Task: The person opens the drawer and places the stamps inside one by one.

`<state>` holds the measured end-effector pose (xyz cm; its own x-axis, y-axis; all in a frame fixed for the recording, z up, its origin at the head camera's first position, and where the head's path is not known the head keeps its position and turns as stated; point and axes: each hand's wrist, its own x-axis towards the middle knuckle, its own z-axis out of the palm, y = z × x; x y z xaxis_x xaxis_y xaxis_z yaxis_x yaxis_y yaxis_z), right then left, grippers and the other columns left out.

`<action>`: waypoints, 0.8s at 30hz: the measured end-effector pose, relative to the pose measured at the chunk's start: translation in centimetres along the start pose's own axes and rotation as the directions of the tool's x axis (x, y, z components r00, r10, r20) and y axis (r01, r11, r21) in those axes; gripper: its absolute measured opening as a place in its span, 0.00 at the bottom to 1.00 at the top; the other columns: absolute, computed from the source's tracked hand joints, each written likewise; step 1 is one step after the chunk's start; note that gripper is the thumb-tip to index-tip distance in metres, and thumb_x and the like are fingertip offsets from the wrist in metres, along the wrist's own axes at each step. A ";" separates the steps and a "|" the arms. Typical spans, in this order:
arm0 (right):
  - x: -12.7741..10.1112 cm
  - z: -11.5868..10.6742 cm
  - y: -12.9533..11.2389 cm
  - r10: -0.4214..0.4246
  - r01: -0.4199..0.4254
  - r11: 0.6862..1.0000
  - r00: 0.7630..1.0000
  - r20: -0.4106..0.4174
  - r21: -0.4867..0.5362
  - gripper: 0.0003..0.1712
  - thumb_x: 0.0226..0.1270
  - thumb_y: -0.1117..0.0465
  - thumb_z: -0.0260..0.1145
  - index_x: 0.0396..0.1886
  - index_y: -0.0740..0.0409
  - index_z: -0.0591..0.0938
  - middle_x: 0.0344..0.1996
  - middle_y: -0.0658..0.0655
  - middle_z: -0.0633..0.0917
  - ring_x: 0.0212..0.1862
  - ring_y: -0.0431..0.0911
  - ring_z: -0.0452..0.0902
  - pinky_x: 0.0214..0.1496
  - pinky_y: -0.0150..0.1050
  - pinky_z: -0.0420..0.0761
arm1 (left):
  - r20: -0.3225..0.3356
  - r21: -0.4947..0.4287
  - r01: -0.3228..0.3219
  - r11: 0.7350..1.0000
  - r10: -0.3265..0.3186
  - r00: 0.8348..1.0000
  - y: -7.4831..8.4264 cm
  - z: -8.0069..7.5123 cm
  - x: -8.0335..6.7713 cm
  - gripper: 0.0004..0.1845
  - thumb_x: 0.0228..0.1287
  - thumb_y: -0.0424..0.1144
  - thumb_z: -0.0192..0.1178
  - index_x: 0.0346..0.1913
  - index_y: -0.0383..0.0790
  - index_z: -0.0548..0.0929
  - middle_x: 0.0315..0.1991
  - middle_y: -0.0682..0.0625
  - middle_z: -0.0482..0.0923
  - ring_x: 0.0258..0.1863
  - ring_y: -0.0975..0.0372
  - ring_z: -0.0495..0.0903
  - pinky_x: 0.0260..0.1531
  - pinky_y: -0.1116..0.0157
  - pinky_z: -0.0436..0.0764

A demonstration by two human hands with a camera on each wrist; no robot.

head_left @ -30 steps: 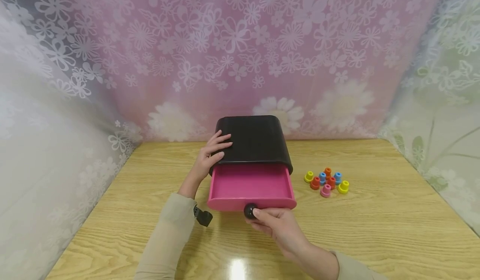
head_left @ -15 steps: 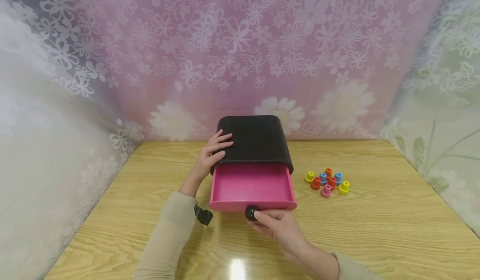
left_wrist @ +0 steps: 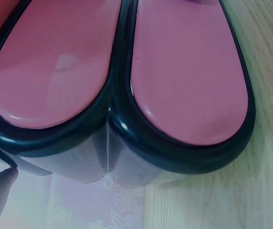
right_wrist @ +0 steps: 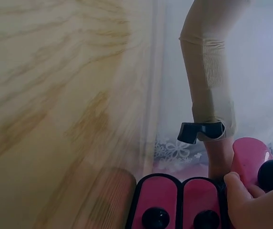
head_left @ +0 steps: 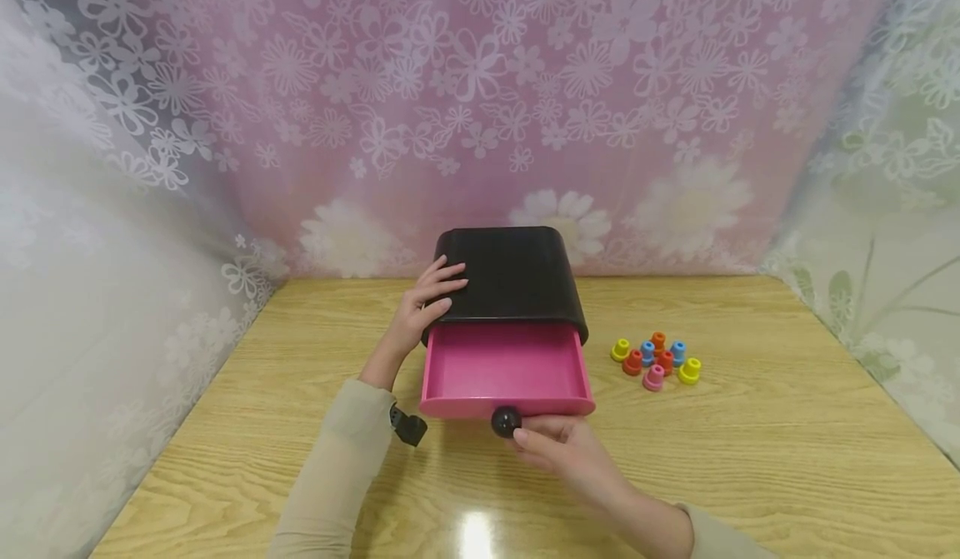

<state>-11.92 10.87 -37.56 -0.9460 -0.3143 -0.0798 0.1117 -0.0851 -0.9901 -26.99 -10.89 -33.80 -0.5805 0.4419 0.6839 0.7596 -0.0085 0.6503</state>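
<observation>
Pink drawer [head_left: 507, 369] pulled out of the black case [head_left: 510, 274] at the middle of the table [head_left: 750, 451]

My right hand [head_left: 564, 451] sits at the drawer's front with fingertips against the black knob [head_left: 506, 421]; whether they pinch it I cannot tell. My left hand [head_left: 422, 309] lies with straight fingers over the case's left top edge. Small coloured pegs [head_left: 656, 360] cluster on the table to the right, apart from the drawer

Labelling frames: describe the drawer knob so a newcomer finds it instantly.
On the wooden table sits a black box with a pink drawer pulled out. Centred on the drawer's front is the black round knob, beside the right hand, the only black ball there.
</observation>
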 end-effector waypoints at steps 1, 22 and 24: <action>0.0 -0.2 0.1 -0.009 0.009 0.999 1.000 0.002 -0.033 0.23 0.59 0.61 0.60 0.45 0.78 0.74 0.41 0.65 0.80 0.43 0.49 0.78 0.49 0.45 0.73 | 0.001 -0.001 0.000 1.000 0.000 1.000 0.0 0.0 0.0 0.19 0.54 0.22 0.43 0.48 0.14 0.70 0.56 0.25 0.60 0.63 0.38 0.42 0.59 0.46 0.42; -0.2 -5.1 0.8 -0.014 0.029 0.920 0.999 0.041 -0.392 0.24 0.56 0.58 0.63 0.46 0.73 0.76 0.43 0.66 0.79 0.44 0.49 0.77 0.43 0.39 0.76 | -0.002 0.007 -0.002 1.000 0.002 1.000 0.1 0.1 0.0 0.18 0.53 0.21 0.43 0.47 0.13 0.70 0.55 0.24 0.59 0.62 0.37 0.42 0.59 0.46 0.43; -0.1 -5.7 0.6 -0.012 0.020 0.909 1.000 0.022 -0.416 0.25 0.55 0.57 0.64 0.46 0.73 0.76 0.43 0.66 0.79 0.45 0.51 0.77 0.43 0.41 0.76 | -0.001 0.008 -0.005 1.000 0.005 1.000 0.1 0.0 0.0 0.18 0.53 0.21 0.43 0.48 0.14 0.70 0.56 0.24 0.59 0.63 0.37 0.42 0.59 0.45 0.42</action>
<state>-13.48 16.22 -38.82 -0.9403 -0.3339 -0.0654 -0.0438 0.3095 -0.9499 -26.94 -10.85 -33.76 -0.5770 0.4411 0.6874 0.7649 -0.0033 0.6442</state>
